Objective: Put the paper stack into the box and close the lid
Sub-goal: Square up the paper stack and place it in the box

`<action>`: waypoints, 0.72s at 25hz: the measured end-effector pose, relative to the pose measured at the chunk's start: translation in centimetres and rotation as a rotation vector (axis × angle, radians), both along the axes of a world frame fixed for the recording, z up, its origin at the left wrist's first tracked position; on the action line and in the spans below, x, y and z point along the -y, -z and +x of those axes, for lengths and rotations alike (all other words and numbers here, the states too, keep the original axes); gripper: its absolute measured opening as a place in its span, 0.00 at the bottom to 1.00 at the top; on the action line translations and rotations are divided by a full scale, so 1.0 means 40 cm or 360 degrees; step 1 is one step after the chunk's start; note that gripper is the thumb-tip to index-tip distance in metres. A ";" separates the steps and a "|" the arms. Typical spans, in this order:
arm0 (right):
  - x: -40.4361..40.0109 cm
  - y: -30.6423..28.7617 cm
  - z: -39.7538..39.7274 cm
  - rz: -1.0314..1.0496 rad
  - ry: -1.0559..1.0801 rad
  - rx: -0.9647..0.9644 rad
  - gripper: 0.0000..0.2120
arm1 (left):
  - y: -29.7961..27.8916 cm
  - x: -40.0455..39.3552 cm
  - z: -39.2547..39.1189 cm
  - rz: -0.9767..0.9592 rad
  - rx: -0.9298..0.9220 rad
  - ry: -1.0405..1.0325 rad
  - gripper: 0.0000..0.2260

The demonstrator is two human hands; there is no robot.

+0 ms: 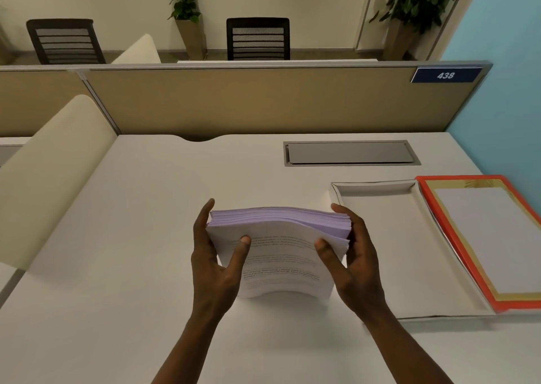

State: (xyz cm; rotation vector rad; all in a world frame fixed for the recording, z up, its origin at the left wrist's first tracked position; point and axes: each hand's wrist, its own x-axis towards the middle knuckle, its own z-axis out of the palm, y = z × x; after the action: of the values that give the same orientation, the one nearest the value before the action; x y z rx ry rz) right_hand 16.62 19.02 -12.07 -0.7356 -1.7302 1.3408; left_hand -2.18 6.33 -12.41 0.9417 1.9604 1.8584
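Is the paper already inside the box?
No, the paper stack is held between the left hand and right hand above the desk, left of the open box.

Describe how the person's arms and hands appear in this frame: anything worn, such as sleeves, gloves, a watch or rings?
Both arms are bare from the bottom edge of the picture up to the hands, with no sleeve or cuff in view. The left hand and right hand wear no gloves. No watch, bracelet or ring shows on either wrist or on the visible fingers. The nails look short and unpainted.
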 end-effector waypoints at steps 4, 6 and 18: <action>-0.003 0.012 -0.015 0.0065 0.0122 0.0054 0.20 | 0.003 -0.006 0.000 -0.0014 -0.0009 -0.0048 0.33; 0.000 0.014 -0.019 0.0055 0.0134 0.0056 0.17 | 0.012 -0.008 -0.005 -0.0021 0.0030 -0.0024 0.34; 0.036 0.104 0.002 -0.0084 0.0079 0.0252 0.22 | 0.091 0.009 -0.003 -0.0138 0.0350 0.0070 0.18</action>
State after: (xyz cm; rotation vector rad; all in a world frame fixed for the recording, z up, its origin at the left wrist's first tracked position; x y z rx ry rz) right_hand 16.70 17.57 -16.24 -0.9303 -1.7931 1.3288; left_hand -2.29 5.96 -16.06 0.7162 1.8567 1.7552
